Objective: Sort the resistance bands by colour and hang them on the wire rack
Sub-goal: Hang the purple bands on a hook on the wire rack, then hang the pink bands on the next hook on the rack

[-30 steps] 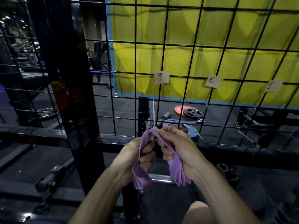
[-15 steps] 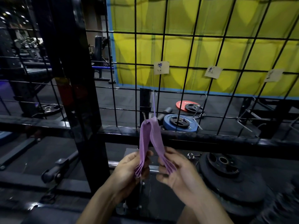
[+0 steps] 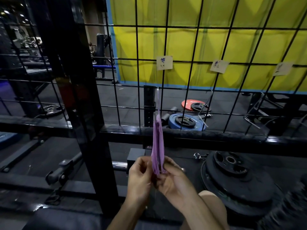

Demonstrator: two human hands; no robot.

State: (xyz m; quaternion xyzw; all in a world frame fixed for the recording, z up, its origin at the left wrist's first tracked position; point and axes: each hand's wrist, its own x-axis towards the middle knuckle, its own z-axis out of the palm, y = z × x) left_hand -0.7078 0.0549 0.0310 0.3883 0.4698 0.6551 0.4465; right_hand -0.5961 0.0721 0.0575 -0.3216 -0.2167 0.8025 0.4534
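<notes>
both hands, left hand (image 3: 141,177) & right hand (image 3: 174,180), pinched the purple bands' (image 3: 158,146) lower ends at frame centre, fingers curled. bands hung from a hook on the wire rack (image 3: 191,83), prob. held taut to straighten them.

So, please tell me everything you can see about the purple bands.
The purple bands are a bunch of thin, flat, stretchy-looking strips, light purple, hanging straight down from a hook on the wire rack, below the leftmost paper label. Their lower ends lie together between both hands: the left hand and right hand pinch them near the bottom.
</notes>
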